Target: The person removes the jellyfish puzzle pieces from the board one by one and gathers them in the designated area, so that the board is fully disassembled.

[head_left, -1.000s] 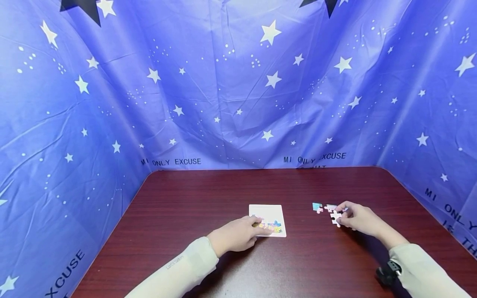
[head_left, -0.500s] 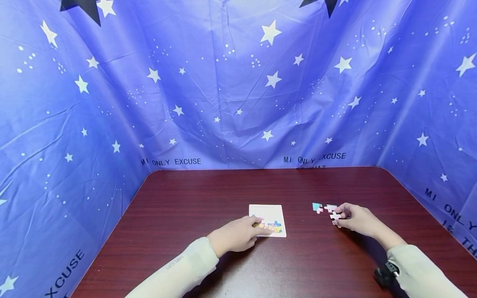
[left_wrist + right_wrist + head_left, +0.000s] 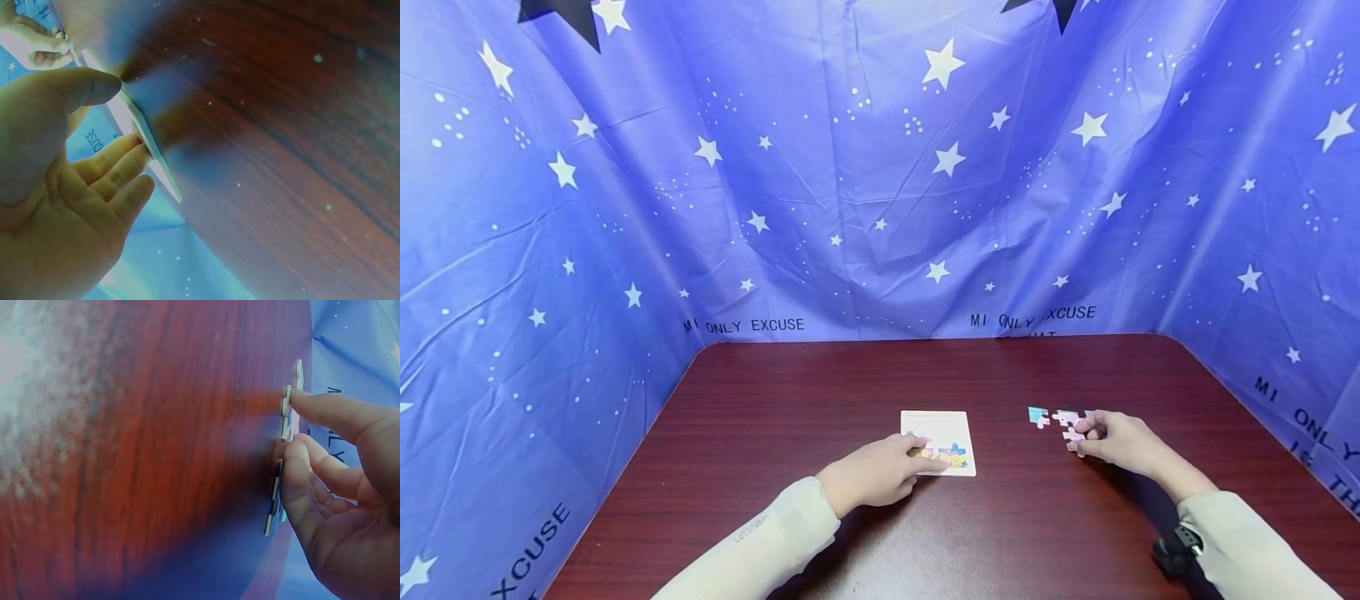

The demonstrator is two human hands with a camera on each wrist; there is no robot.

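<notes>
A white square puzzle board (image 3: 934,423) lies on the table, its near part filled with colourful pieces (image 3: 953,455). My left hand (image 3: 872,471) rests on its near left side, fingers and thumb touching the board, whose edge (image 3: 152,144) shows in the left wrist view. To the right, my right hand (image 3: 1123,443) pinches a pale pink jigsaw piece (image 3: 1072,434) between thumb and fingers, low over the table. Just beyond that piece lies another jigsaw piece (image 3: 1064,417), and left of it a teal and pink one (image 3: 1038,416). Fingers hide part of the held piece.
The dark red wooden table (image 3: 790,392) has its far edge against a blue star-printed curtain (image 3: 850,208), which also closes both sides. A black wrist device (image 3: 1178,552) sits under the right sleeve.
The pale pink piece has turned in my right hand's fingers and shifted slightly away from me. A bit of blue now shows beside the fingertips. My left hand and the board stay put.
</notes>
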